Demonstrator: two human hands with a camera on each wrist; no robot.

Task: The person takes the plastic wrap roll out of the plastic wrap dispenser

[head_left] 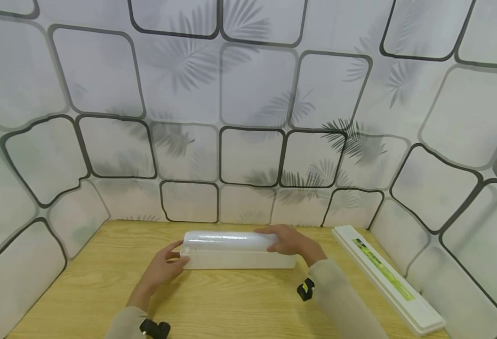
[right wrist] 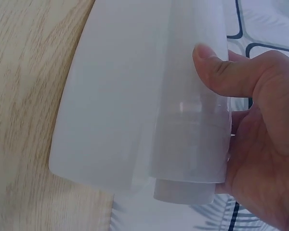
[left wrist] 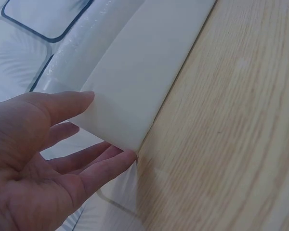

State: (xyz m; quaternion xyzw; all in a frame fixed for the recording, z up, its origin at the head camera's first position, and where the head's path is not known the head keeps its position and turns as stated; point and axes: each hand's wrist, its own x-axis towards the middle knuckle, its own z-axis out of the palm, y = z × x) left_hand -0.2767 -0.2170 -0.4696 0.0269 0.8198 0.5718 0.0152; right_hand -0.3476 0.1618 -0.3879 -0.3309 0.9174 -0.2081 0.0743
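Note:
A long white plastic box (head_left: 240, 260) lies crosswise on the wooden table. A roll of clear plastic wrap (head_left: 227, 240) shows above its top edge, with a bare core end (right wrist: 184, 191) visible in the right wrist view. My right hand (head_left: 288, 241) grips the roll near its right end, thumb on the near side and fingers behind. At the box's left end, my left hand (head_left: 168, 264) holds the corner. Its thumb lies on the front face (left wrist: 130, 72), and the other fingers are at the end wall and bottom corner.
A long white lid (head_left: 386, 278) with a green label lies slanted along the table's right side. Behind and on both sides stands patterned white cloth or wall covering (head_left: 248, 160). Pale wood tabletop (head_left: 231, 301) extends in front of the box.

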